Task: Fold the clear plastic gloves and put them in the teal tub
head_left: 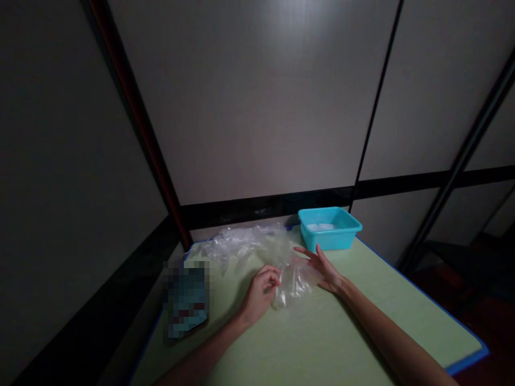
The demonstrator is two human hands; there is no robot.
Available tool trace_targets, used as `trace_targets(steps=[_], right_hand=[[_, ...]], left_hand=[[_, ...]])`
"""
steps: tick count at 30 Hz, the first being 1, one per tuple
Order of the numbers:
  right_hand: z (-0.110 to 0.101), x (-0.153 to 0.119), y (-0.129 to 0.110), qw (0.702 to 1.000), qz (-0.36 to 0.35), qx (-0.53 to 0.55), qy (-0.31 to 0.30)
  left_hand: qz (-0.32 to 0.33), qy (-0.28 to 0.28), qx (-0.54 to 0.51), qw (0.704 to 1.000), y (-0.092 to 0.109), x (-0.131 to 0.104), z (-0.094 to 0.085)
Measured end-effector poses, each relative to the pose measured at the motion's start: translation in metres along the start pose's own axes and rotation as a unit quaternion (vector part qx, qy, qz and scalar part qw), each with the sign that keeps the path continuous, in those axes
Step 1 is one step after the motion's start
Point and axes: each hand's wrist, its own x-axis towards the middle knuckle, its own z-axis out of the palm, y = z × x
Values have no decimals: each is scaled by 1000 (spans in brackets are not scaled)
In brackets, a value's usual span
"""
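Note:
A clear plastic bag (295, 281) lies crumpled between my two hands over the table. My left hand (262, 292) pinches its left edge, the fingers curled and closed. On the other side, my right hand (324, 271) is open, fingers spread and thumb raised, with part of the bag against or behind its fingers. More clear plastic bags (241, 241) lie in a loose heap behind my left hand. Beyond my right hand stands a turquoise plastic basin (332, 238) with something whitish in its bottom that I cannot make out.
The pale green table (317, 343) has a blue edge. A blurred-out flat item (187, 303), perhaps a device, sits at its left side. Large cabinet panels (261, 107) with dark strips rise directly behind the table. A dark piece of furniture (470, 262) is at the right.

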Motion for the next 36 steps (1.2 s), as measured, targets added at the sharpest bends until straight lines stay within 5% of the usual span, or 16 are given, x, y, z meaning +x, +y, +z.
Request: trace_targets(steps=[5,10,12,16,19,22,27,30,36], right_hand=[[16,-8,9,999,-15,30,-31],[20,1,31,971,-145,-132,136],[18,4,34,959,-140,-166,179],[12,0,22,953,-101,-158,239],[11,-7,3,933,-171,-159,275],[21,-17,-10,947,-202,-193,158],[46,-33,-2,971,-92,-194,-109],[53,-34,7,967,-61,-208,-135],[48,-26,17,968,-85,-219,-85]], left_hand=[[-66,-12,-51,996,-5,-11,0],[-40,4,-79,996,-3,-12,-1],[-56,15,-89,994,-5,-12,-2],[-107,-2,-104,989,-7,-10,-5],[-151,-42,-202,967,-8,-9,-5],[-212,-104,-347,908,-9,-9,-3],[-275,-121,-448,842,-3,-4,-2],[-300,-99,-440,841,2,-2,-3],[-305,-66,-491,813,-3,-3,-10]])
